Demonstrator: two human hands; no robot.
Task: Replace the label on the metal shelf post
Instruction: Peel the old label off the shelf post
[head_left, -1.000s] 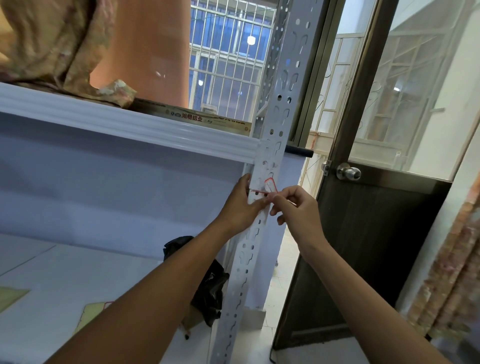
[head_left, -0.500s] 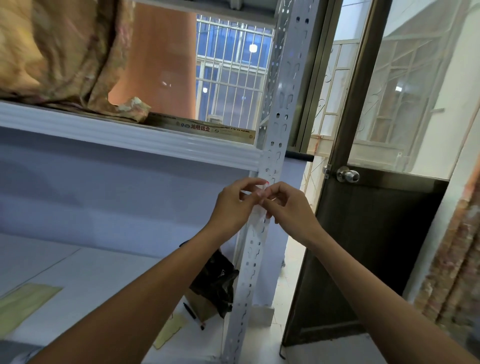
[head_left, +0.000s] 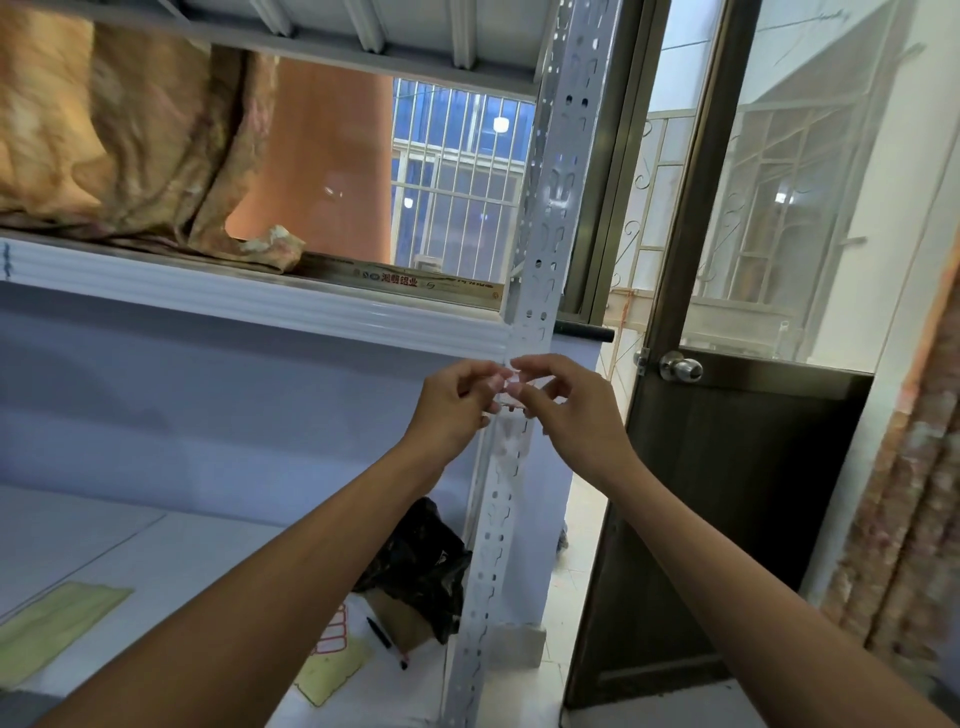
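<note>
1. Both hands are up at the metal shelf post (head_left: 549, 234), just under the shelf edge.
2. My left hand (head_left: 457, 410) and right hand (head_left: 576, 410) meet fingertip to fingertip, fingers curled, pinching the small label (head_left: 511, 376) between them (blurred, pale).
3. The label sits right in front of the post; whether it touches, I can't tell.
4. On the lower shelf lie a label sheet (head_left: 332, 631) and a pen (head_left: 387, 636).

Arms extended, the left hand (head_left: 457, 402) and right hand (head_left: 571, 410) meet at the fingertips, pinching a small label (head_left: 511, 383).
</note>
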